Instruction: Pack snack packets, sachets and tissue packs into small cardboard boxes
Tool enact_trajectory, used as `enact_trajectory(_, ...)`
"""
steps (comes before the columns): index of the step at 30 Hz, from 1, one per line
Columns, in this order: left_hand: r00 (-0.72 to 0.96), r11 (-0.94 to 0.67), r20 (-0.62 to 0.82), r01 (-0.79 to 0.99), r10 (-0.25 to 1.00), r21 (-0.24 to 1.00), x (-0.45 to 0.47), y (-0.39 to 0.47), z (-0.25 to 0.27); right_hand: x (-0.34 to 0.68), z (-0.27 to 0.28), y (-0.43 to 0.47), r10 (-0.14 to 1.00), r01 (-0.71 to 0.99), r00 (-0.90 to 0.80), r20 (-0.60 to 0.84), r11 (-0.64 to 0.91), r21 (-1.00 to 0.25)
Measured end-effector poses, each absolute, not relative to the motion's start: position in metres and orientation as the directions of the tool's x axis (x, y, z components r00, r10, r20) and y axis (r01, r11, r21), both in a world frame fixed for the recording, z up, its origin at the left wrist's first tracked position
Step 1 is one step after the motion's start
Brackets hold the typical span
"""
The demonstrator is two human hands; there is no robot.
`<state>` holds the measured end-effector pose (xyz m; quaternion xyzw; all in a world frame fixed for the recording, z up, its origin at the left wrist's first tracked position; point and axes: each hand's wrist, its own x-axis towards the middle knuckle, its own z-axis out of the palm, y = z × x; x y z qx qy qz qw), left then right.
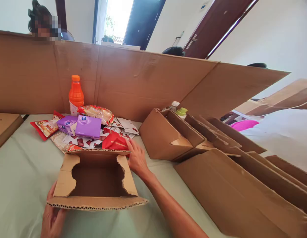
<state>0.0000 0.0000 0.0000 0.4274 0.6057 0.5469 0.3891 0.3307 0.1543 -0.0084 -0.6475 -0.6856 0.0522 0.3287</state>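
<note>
A small cardboard box (130, 170) stands on the table in front of me, its flaps spread and its dark inside showing nothing. My left hand (53, 211) is closed on its near left corner, with part of the fingers hidden behind the flap. At the far right corner, my right hand (137, 157) grips the box side, fingertips by the back flap. Just beyond lie two purple tissue packs (88, 126), a red packet (115, 140), a bread-like snack in clear wrapping (97, 114) and several white-and-red sachets (126, 125). An orange bottle (76, 92) stands upright behind them.
A long cardboard panel (138, 79) walls off the back of the green-covered table (21, 181). Open cardboard boxes (165, 132) and larger cardboard pieces (232, 195) crowd the right side. Another flat box (6, 127) sits at the left edge. A person (43, 23) is beyond the panel.
</note>
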Motion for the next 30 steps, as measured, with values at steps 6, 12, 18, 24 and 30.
enact_trajectory(6,-0.342,0.071,-0.024,0.123,0.939,0.990,-0.003,-0.001,-0.008,0.346,0.002,0.183,0.948,0.735,0.178,0.265,0.051,-0.676)
enact_trajectory(12,-0.329,0.047,0.002,0.143,0.944,0.989,-0.009,0.005,-0.011,0.405,0.044,0.111,0.972,0.348,0.231,-0.034,-0.115,-0.930)
enact_trajectory(18,-0.291,0.020,0.032,0.174,0.956,0.985,-0.008,0.011,0.003,0.412,0.029,0.039,0.905,0.127,0.223,-0.361,-0.394,-0.910)
enact_trajectory(24,-0.231,-0.092,0.148,0.238,0.962,0.967,-0.007,0.016,0.006,0.399,0.011,0.027,0.929,0.331,0.217,-0.300,-0.359,-0.873)
enact_trajectory(30,-0.207,-0.139,0.209,0.310,0.956,0.941,-0.009,0.022,0.006,0.373,0.002,0.025,0.983,0.521,0.126,-0.134,-0.181,-0.834)
